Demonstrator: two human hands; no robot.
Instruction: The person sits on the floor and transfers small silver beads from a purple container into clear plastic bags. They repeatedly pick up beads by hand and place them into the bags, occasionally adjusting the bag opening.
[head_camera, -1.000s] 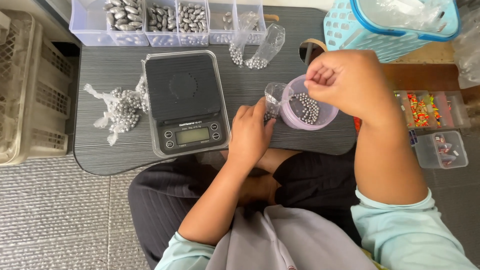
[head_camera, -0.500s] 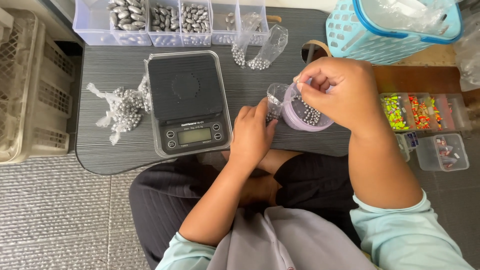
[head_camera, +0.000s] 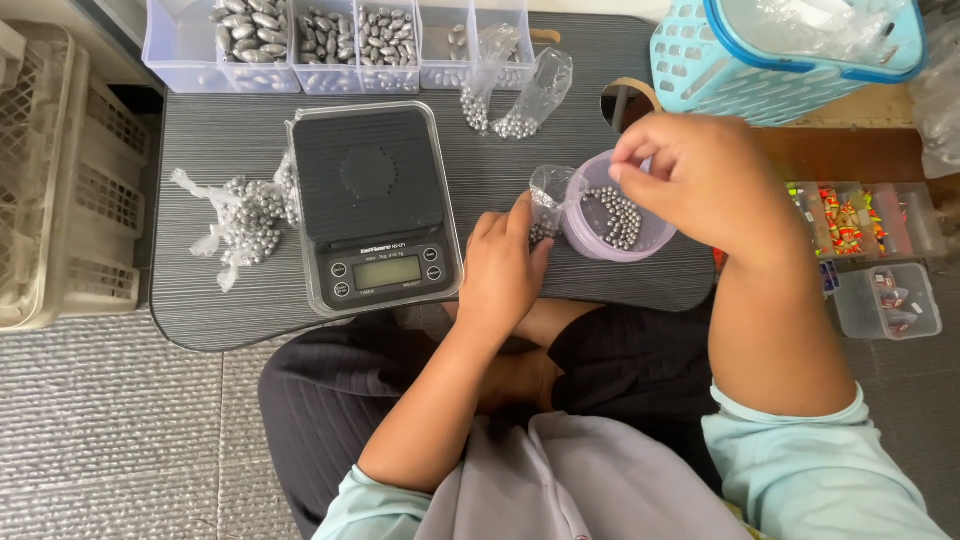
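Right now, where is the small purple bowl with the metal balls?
In the head view, the purple bowl sits on the dark table, right of the scale, under the right hand and beside the left hand.

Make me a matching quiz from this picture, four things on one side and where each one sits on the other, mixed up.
Things:
1. digital scale
2. purple bowl
3. blue basket
4. clear divided box

Places:
A. top right corner
B. under the right hand
C. far left edge of the table
D. middle of the table, left of the left hand

Pairs: 1-D, 2-B, 3-A, 4-C
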